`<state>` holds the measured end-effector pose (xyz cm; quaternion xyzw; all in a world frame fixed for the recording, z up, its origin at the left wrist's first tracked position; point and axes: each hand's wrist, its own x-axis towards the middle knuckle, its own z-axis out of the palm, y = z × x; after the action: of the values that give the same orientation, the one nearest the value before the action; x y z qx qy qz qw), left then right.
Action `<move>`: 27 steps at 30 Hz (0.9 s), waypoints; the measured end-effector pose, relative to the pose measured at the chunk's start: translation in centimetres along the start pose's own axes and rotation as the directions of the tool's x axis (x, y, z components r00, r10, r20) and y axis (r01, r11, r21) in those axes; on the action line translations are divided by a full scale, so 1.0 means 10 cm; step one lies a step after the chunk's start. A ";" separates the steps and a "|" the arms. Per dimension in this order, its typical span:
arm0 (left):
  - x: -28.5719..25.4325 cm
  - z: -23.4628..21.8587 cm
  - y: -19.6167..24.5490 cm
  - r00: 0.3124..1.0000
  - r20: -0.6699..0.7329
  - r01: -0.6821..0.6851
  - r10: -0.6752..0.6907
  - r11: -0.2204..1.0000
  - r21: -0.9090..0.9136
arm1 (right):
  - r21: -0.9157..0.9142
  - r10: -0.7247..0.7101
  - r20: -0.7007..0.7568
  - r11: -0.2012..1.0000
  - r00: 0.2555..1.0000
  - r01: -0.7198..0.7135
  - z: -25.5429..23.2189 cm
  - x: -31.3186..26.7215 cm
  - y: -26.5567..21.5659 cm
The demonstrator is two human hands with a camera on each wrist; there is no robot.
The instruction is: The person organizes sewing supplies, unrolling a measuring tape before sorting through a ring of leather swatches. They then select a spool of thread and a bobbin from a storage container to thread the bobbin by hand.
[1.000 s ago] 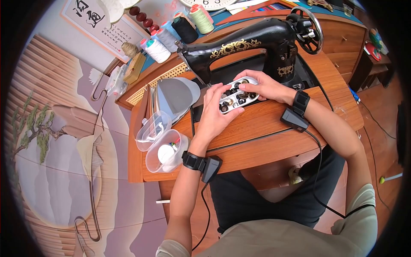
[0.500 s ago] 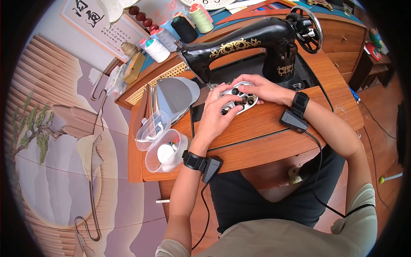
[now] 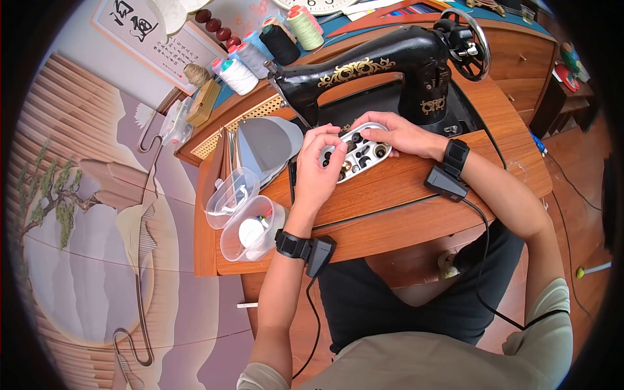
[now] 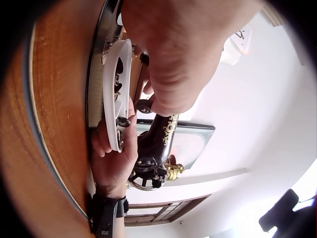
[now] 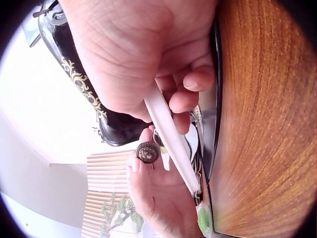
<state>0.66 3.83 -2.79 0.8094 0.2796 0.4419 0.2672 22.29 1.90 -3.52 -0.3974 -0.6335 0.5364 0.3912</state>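
A white divided tray (image 3: 368, 170) of dark and brass-coloured buttons is held over the front of the sewing machine bed. My right hand (image 3: 406, 137) grips its right end, thumb on the rim and fingers beneath, as the right wrist view also shows. Between thumb and fingertip, my left hand (image 3: 318, 170) pinches a round, dark, patterned button (image 5: 148, 152) above the tray's left end. The same button (image 4: 144, 105) appears in the left wrist view, clear of the white tray (image 4: 112, 94).
The black sewing machine (image 3: 370, 62) stands just behind the tray. To the left lie an open clear plastic container (image 3: 252, 231) and grey sheets (image 3: 270, 146). Thread spools (image 3: 281, 44) line the back. A cable runs from each wrist device.
My left fingers have come out of the tray and lifted to the left, now with a button pinched. The tray shows more of its contents; my right hand keeps its grip.
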 end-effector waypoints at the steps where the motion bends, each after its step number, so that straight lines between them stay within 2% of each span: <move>1: 0.00 -0.01 -0.03 0.999 -0.032 0.012 -0.014 0.998 -0.062 | 0.002 0.007 -0.025 1.000 1.000 -0.007 0.00 0.00 -0.01; 6: -0.01 -0.04 -0.08 0.996 -0.012 0.083 -0.085 0.989 -0.123 | 0.043 0.019 -0.082 0.999 0.996 -0.015 0.00 0.01 -0.01; 8: -0.01 -0.04 -0.04 0.995 0.057 0.085 -0.084 0.996 -0.021 | 0.052 0.018 -0.090 0.999 0.996 -0.014 0.00 0.01 -0.02; 14: -0.03 -0.03 -0.05 0.992 0.065 0.106 -0.107 0.994 0.024 | 0.058 0.021 -0.072 0.998 0.997 -0.016 -0.03 0.01 -0.01; 18: -0.03 -0.04 -0.07 0.984 0.065 0.164 -0.164 0.986 0.005 | 0.058 0.010 -0.084 0.998 0.996 -0.005 -0.03 0.01 0.00; 20: -0.03 -0.05 -0.07 0.976 0.073 0.211 -0.203 0.971 -0.111 | 0.056 0.015 -0.085 0.998 0.996 -0.011 -0.03 0.01 0.00; 27: -0.04 -0.05 -0.08 0.965 0.106 0.245 -0.238 0.968 -0.052 | 0.052 0.002 -0.082 0.999 0.997 0.002 -0.03 0.01 0.00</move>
<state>-0.09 4.23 -3.31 0.7810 0.3480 0.3744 0.3588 22.55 2.11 -3.45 -0.4087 -0.6028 0.5359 0.4271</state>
